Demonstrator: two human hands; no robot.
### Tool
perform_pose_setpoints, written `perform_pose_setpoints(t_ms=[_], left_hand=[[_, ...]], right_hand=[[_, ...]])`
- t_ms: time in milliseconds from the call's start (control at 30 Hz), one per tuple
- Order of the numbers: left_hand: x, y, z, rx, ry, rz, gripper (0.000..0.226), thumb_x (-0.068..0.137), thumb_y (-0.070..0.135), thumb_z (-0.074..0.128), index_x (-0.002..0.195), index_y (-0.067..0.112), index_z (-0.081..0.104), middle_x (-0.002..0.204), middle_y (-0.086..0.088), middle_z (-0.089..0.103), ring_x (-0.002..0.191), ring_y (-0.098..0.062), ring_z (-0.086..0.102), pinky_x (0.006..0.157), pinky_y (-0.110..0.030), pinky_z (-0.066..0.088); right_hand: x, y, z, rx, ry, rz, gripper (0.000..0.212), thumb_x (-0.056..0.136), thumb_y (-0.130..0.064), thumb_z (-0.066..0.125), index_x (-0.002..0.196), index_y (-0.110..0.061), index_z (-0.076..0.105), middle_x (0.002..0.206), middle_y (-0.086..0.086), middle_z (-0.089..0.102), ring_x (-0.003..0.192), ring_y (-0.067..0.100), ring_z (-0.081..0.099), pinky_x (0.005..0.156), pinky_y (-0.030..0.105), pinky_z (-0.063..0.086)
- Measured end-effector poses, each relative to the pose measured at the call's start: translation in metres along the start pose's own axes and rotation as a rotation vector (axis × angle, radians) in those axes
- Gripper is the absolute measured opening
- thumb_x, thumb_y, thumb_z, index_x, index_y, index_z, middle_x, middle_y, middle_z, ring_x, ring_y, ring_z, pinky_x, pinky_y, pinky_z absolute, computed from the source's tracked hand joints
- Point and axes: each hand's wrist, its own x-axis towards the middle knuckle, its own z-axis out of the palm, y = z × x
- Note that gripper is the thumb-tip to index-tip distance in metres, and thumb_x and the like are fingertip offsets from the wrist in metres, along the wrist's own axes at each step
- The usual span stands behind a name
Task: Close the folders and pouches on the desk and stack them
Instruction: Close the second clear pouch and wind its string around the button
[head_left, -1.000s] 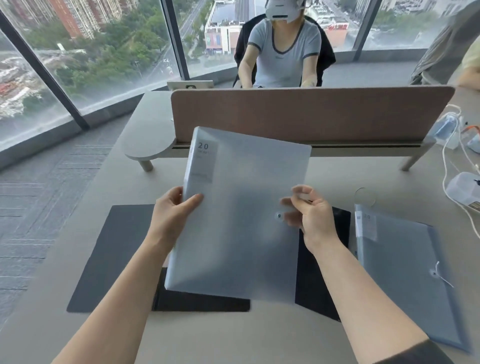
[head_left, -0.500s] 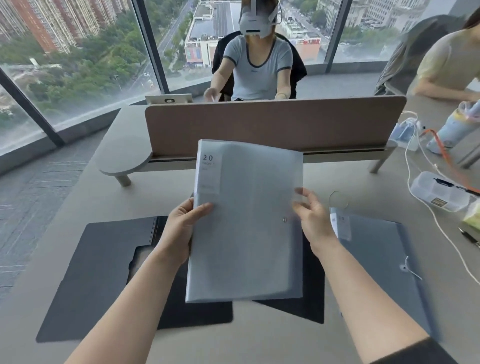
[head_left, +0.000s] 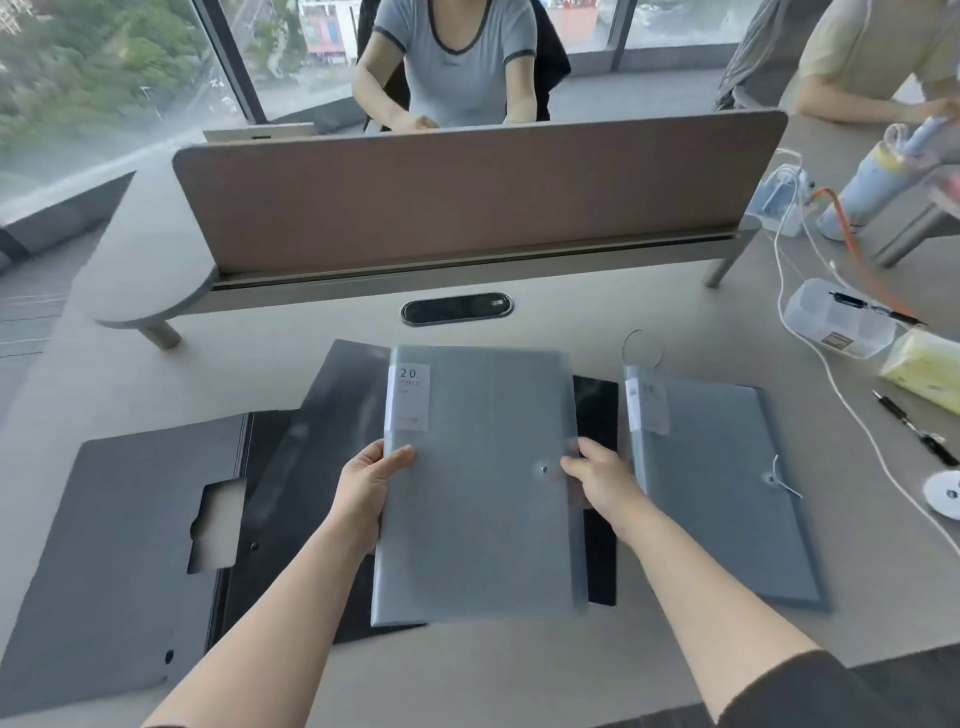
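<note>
Head cam looks straight down at a translucent blue-grey folder (head_left: 478, 483) with a white "20" label at its top left corner, sitting pretty much in the middle of the table (head_left: 519, 670), closer to the near edge. Left hand (head_left: 366, 483) grips the folder's left edge, thumb on top and fingers tucked underneath. Right hand (head_left: 602, 480) pinches the right edge just beside the little button closure (head_left: 544, 469), thumb on the front. Can't tell if the folder is flat on what's under it or lifted a bit; the bottom edge is blurry.

Under it is a black folder (head_left: 597, 467) lying open, with a dark strip poking out on the right and a smoky see-through flap (head_left: 337, 415) sticking up toward the far left. Left of that, near the table's left edge, is another flat dark grey pouch (head_left: 119, 561) with a notch-shaped cutout in it.

Just to the right of the held folder is a second blue-grey folder (head_left: 727, 488), closed, same "20" label, with a string closure on its right side.

Further out toward the right edge: a white cable (head_left: 857, 426), a clear plastic box (head_left: 836, 317), a yellow pack (head_left: 924, 371), a black pen (head_left: 914, 434) and a small white disc (head_left: 943, 493). A brown divider panel (head_left: 467, 197) runs along the far edge, and two people sit behind it.
</note>
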Motion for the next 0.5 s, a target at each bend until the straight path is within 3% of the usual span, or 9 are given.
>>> perform_pose_setpoints(t_ms=[67,133,200,267,500], left_hand=[[0.006,-0.008,-0.003,0.006,0.020,-0.015,0.009,0.085,0.010,0.071,0.093,0.011,0.072,0.090,-0.018,0.074,0.070,-0.032,0.069,0.072,-0.048,0.059],[0.012,-0.014,-0.005,0.015,0.037,-0.029,0.010,0.085,0.009,0.070,0.095,0.010,0.072,0.091,-0.019,0.074,0.071,-0.032,0.069,0.073,-0.048,0.060],[0.016,-0.020,-0.007,0.018,0.057,-0.042,0.009,0.086,0.009,0.070,0.094,0.010,0.071,0.090,-0.018,0.074,0.072,-0.033,0.069,0.075,-0.049,0.060],[0.020,-0.024,-0.008,0.026,0.079,-0.054,0.008,0.086,0.009,0.070,0.094,0.010,0.071,0.088,-0.016,0.074,0.071,-0.032,0.069,0.074,-0.048,0.060],[0.029,-0.033,-0.016,0.075,0.119,-0.074,0.008,0.084,0.009,0.072,0.092,0.010,0.072,0.085,-0.015,0.075,0.068,-0.031,0.070,0.073,-0.048,0.060]], right_hand=[[0.003,0.008,0.001,-0.020,-0.018,0.028,0.023,0.097,-0.009,0.047,0.107,-0.013,0.067,0.105,0.008,0.074,0.094,0.025,0.069,0.078,0.033,0.052],[0.007,0.015,0.003,-0.070,-0.036,0.054,0.021,0.096,-0.010,0.046,0.105,-0.011,0.066,0.095,0.014,0.072,0.075,0.026,0.064,0.062,0.031,0.048],[0.011,0.022,0.004,-0.137,-0.054,0.083,0.020,0.095,-0.010,0.046,0.101,-0.013,0.064,0.083,0.009,0.065,0.063,0.021,0.055,0.053,0.029,0.040],[0.015,0.028,0.007,-0.185,-0.057,0.114,0.020,0.095,-0.009,0.045,0.099,-0.014,0.064,0.080,0.002,0.062,0.064,0.018,0.054,0.057,0.029,0.043],[0.021,0.039,0.015,-0.382,-0.075,0.156,0.019,0.094,-0.012,0.046,0.103,-0.004,0.061,0.074,0.003,0.053,0.061,0.017,0.048,0.060,0.031,0.042]])
